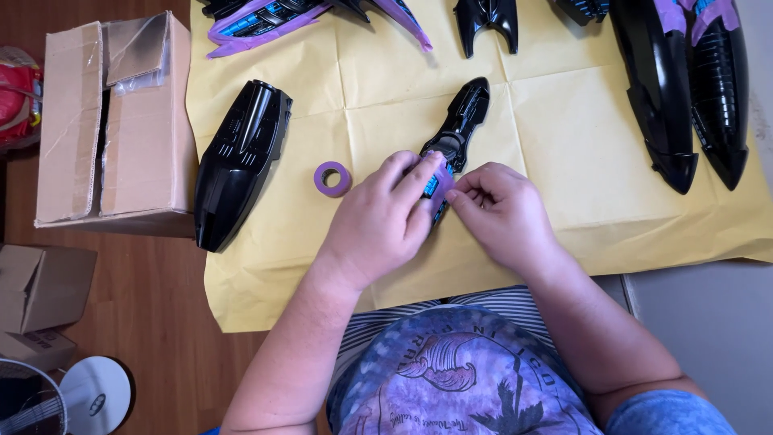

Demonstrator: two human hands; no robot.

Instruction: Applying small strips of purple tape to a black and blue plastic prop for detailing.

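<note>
Here, over a sheet of yellow paper [564,145] spread as a work surface, a seated person's left hand [385,221] closes around the near end of a slim black plastic piece [459,125], while the right hand [503,211] pinches a strip of purple tape [444,193] between thumb and fingertips, right against that piece. The piece lies on the paper just ahead of the hands, its far tip pointing away. It looks light and rigid, a glossy moulded shell that could slip under bare fingers; its tapered point seems the part most likely to snap, so the thicker middle appears the safer hold. The tape looks thin and soft, apt to fold onto itself. The shell is long and pointed with ribbed grooves, and blue shows at the end under the fingers. A purple tape roll [332,178] sits just left of the hands, a larger black shell [240,161] beyond it, and a cardboard box [113,121] stands off the paper's left edge.
</note>
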